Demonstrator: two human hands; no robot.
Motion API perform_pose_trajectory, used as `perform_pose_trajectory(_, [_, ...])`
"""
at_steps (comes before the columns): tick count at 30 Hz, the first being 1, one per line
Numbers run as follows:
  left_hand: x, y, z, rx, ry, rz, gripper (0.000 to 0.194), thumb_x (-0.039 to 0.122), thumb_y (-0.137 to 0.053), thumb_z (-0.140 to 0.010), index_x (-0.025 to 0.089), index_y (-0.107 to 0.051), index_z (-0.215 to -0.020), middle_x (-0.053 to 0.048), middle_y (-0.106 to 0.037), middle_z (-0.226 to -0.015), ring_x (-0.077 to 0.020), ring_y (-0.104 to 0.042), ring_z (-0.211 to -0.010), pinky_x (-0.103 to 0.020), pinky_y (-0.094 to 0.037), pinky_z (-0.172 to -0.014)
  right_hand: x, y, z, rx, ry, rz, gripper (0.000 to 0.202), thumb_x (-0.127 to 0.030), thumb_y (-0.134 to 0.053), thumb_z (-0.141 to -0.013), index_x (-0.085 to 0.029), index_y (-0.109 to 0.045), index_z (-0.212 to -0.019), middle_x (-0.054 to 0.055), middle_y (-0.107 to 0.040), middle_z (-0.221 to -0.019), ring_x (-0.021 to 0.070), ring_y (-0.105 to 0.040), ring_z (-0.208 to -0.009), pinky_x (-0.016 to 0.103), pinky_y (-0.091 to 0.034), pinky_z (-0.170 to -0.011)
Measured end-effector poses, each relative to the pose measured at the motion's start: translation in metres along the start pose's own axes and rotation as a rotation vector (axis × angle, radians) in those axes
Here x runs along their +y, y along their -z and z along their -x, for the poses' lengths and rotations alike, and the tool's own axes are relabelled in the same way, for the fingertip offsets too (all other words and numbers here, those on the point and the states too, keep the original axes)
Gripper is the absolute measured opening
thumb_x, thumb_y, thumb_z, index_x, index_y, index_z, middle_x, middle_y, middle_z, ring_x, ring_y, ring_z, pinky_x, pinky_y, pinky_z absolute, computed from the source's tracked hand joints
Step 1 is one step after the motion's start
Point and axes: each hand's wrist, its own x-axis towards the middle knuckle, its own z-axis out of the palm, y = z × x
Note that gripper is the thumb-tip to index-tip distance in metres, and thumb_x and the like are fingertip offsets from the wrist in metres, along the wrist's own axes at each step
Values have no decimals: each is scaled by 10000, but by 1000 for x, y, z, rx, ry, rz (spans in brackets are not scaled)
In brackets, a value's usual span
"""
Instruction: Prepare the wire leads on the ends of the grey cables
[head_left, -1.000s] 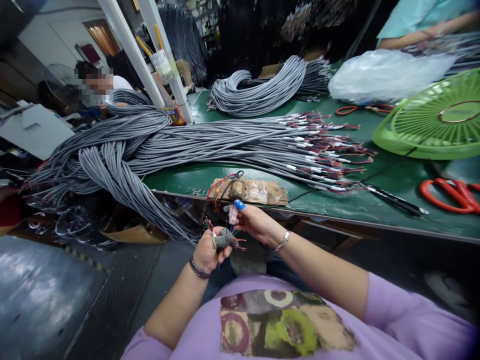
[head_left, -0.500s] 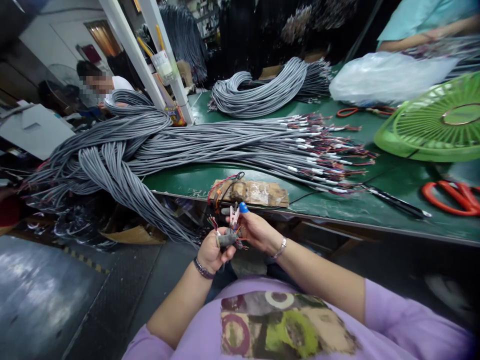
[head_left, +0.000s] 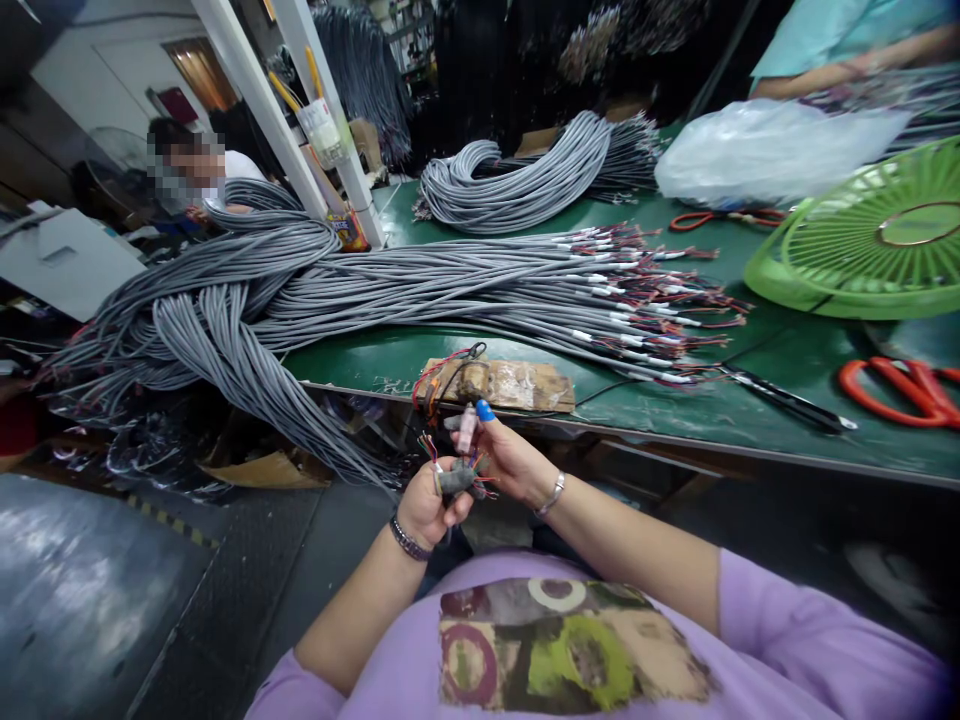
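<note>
My left hand [head_left: 424, 508], with grey finger covers, is closed around the end of a cable in front of the bench edge. Thin coloured wires [head_left: 430, 448] fan out from it above the fingers, and more wire ends stick out on the right. My right hand [head_left: 517, 462] meets it there, fingers bent in at the wires and a blue cover [head_left: 485, 411] on the thumb tip. Beside that thumb is a pale pink piece [head_left: 466, 428], perhaps a wrapped finger. What the right fingers pinch is hidden. A wooden block [head_left: 536, 388] with wires and tape lies just beyond.
Long grey cables [head_left: 420, 275] with stripped ends spread across the green bench [head_left: 675, 430]. Tweezers [head_left: 791, 402], red-handled scissors [head_left: 900, 390] and a green fan [head_left: 862, 235] stand right. Behind are a cable coil [head_left: 525, 185] and a plastic bag [head_left: 772, 150]. Two co-workers sit beyond.
My right fingers have shifted slightly at the wires, and the pink piece has turned beside the thumb. My left hand keeps its hold. The view has moved a little.
</note>
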Motion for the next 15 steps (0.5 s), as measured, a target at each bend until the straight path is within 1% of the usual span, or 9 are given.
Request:
perform_pose_trajectory(5, [-1, -1, 10, 62, -26, -52, 357, 430, -751, -608, 153, -526, -620, 35, -498, -341, -44, -311, -222, -178, -123, -288, -2, 6, 4, -74, -74, 40, 507, -646, -457, -817, -170, -633, -807, 39, -611, -708, 126, -522, -589, 245, -434, -570])
perform_pose_trajectory(7, [-1, -5, 17, 86, -41, -97, 375, 446, -759, -606, 149, -531, -611, 22, -525, -360, -46, -326, -224, -182, -109, -279, -4, 7, 6, -88, -69, 57, 464, -611, -491, -817, -169, -636, -821, 38, -611, -726, 120, -519, -600, 238, -430, -571])
perform_pose_trajectory(11, [-1, -10, 23, 121, -138, -146, 378, 451, -738, -641, 148, -522, -577, 16, -545, -384, -39, -342, -239, -178, -132, -278, -4, 5, 9, -101, 29, 116, 293, -454, -677, -743, -167, -616, -745, -2, -566, -672, 95, -490, -591, 209, -420, -562])
perform_pose_trajectory(13, [-1, -11, 21, 134, -170, -143, 374, 453, -732, -643, 149, -525, -576, 18, -542, -385, -40, -344, -243, -178, -142, -279, -4, 3, 10, -93, 55, 141, 285, -434, -701, -723, -164, -610, -730, -7, -554, -657, 89, -477, -577, 204, -416, -546])
perform_pose_trajectory(15, [0, -10, 18, 145, -186, -136, 374, 462, -733, -634, 148, -534, -585, 22, -536, -384, -40, -341, -244, -178, -143, -279, -3, 1, 12, -71, 47, 153, 300, -453, -689, -726, -163, -616, -753, -1, -560, -656, 91, -473, -563, 209, -416, -531])
